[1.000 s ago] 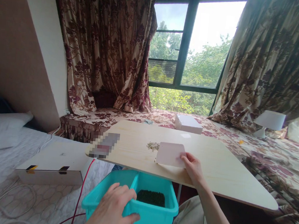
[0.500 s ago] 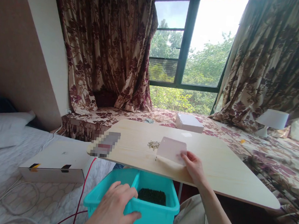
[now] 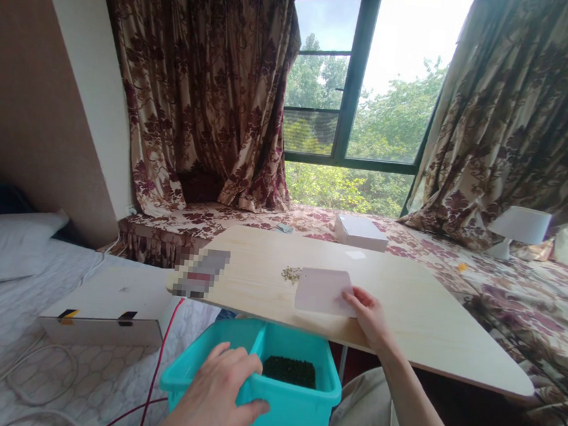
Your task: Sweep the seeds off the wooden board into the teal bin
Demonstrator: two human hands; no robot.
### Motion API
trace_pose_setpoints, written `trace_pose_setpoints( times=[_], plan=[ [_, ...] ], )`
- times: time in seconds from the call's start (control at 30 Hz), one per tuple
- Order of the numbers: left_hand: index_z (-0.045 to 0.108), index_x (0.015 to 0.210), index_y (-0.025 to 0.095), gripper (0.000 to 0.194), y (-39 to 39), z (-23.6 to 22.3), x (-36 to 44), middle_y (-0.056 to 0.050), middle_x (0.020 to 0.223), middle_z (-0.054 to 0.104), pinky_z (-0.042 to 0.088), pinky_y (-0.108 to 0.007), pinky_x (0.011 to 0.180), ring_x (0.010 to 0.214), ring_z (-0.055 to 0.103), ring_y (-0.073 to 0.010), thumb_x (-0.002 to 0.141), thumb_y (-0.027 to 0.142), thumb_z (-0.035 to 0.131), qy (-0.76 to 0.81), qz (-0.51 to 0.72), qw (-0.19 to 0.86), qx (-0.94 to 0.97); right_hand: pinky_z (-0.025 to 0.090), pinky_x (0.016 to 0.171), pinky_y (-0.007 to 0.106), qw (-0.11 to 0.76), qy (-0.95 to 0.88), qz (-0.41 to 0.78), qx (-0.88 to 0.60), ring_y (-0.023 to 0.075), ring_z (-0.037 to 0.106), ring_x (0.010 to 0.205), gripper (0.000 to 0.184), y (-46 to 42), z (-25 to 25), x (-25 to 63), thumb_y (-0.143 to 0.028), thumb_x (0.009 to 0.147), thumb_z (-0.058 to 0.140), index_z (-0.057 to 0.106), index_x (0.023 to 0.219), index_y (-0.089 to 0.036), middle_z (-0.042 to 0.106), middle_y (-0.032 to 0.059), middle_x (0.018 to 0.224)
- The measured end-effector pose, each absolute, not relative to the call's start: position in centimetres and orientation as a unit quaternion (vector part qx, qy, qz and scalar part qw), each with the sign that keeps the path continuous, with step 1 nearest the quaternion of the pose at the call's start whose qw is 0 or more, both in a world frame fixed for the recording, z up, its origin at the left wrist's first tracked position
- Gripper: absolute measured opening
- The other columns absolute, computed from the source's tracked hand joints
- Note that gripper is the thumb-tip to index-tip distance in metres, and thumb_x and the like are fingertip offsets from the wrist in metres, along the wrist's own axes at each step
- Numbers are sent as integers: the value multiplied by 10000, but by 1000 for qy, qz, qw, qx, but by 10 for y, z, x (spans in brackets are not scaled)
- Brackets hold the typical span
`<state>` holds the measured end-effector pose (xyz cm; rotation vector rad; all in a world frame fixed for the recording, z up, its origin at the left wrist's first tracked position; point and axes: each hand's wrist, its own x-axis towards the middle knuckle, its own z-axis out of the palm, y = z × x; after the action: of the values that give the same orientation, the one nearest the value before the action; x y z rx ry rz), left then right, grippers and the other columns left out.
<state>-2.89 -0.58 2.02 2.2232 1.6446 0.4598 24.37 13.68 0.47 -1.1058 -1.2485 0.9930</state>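
My right hand [image 3: 367, 315] pinches the right edge of a pale, rounded-corner plastic scraper [image 3: 321, 291]. The scraper is low over the table [image 3: 406, 298] or touching it; I cannot tell which. Just left of its edge lies a small scattered pile of greenish-brown bits [image 3: 290, 274], perhaps seeds or dried leaves. My left hand [image 3: 225, 381] grips the middle divider of a turquoise two-part bin [image 3: 294, 415], thumb on the near side. Dark, crumbly material [image 3: 289, 371] covers the bottom of the bin's right compartment. The hand covers part of the left compartment.
A blurred-out flat object [image 3: 201, 273] rests at the table's left end, with a red cable [image 3: 158, 361] running down from it. A flat white box [image 3: 109, 300] lies on the bed at left. Behind the table are a white box [image 3: 361, 232] and a lamp [image 3: 521, 226].
The scraper in my right hand has tipped and come down slightly, its left edge now beside the pile. My left hand stays on the bin.
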Motion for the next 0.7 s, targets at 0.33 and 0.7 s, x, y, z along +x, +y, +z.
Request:
trace_pose_setpoints(
  times=[0.33, 0.7],
  plan=[
    [582, 894, 244, 220, -3, 25, -13, 30, 864, 583, 255, -434, 1032, 898, 551, -185, 728, 305, 712, 528, 165, 162, 817, 489, 627, 296, 675, -432, 242, -547, 229, 652, 748, 353, 142, -1, 252, -448, 689, 617, 694, 859, -148, 731, 92, 827],
    [579, 908, 237, 255, -2, 21, 5, 22, 890, 585, 251, -473, 1054, 925, 551, -196, 728, 340, 728, 484, 164, 151, 846, 515, 695, 333, 641, -500, 264, -520, 247, 674, 805, 470, 149, -5, 251, -553, 696, 613, 696, 942, -161, 738, 86, 824]
  ],
)
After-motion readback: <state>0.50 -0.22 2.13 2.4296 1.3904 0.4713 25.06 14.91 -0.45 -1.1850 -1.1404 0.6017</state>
